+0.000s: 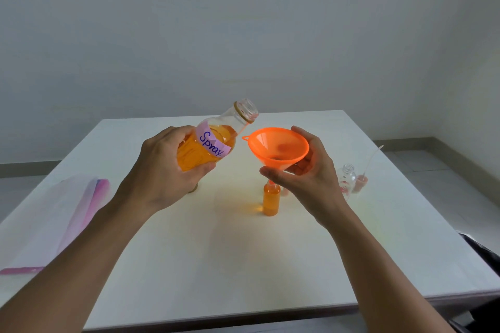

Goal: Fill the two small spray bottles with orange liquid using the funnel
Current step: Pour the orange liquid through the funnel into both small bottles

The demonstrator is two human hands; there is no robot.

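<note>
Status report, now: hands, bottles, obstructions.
Left hand grips tilted clear bottle labelled Spray. Right hand holds orange plastic funnel over filled small bottle. Second small clear bottle empty. Nothing blocking.

Orange funnel (278,147), orange-filled small bottle (271,201) — white table (243,265), pink-edged bag (81,208)

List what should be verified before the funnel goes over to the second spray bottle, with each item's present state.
1. First small spray bottle filled: ok, orange nearly to the neck.
2. Funnel drained: ok, only a residue in the cone.
3. "Spray" bottle not spilling: ok, mouth tilted upward in the left hand.
4. Funnel held securely: ok, right hand grips it under the cone.
5. Second spray bottle open and upright: ok, clear, empty, uncapped.
6. Funnel spout clear of the first neck: cannot tell, thumb hides it.
</note>
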